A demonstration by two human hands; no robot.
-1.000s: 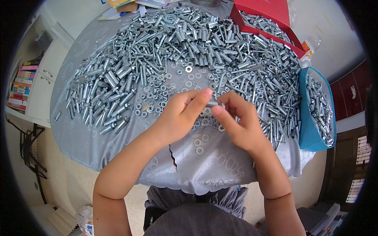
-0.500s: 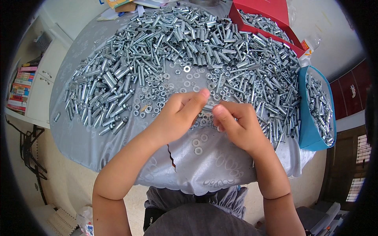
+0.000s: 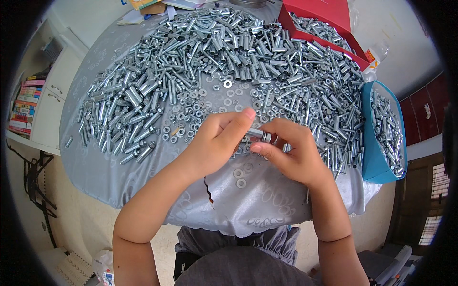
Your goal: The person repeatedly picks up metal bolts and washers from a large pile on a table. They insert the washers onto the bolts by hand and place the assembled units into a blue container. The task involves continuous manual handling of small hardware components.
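A silvery sleeve anchor bolt (image 3: 256, 133) lies across the space between my hands, with a nut and washer at its right end. My left hand (image 3: 217, 138) is closed round the bolt's left part, thumb stretched along the top; its curled fingers hide that end. Around the nut end is my right hand (image 3: 293, 150), thumb and forefinger parted; whether a fingertip touches the nut I cannot tell. Below and beyond the hands, loose nuts (image 3: 194, 126) and flat washers (image 3: 227, 101) are scattered on the grey tablecloth (image 3: 167, 209).
A big heap of metal sleeves and bolts (image 3: 229, 47) curves round the table's far side. Assembled anchors (image 3: 136, 119) lie at left. A red box (image 3: 360, 59) and a blue box (image 3: 372, 157), both filled with metal parts, stand at right. The cloth has a tear (image 3: 208, 193) near the front.
My right thumb and forefinger have parted from their pinch, and the nut end of the bolt now shows between them. My left hand has stayed almost still.
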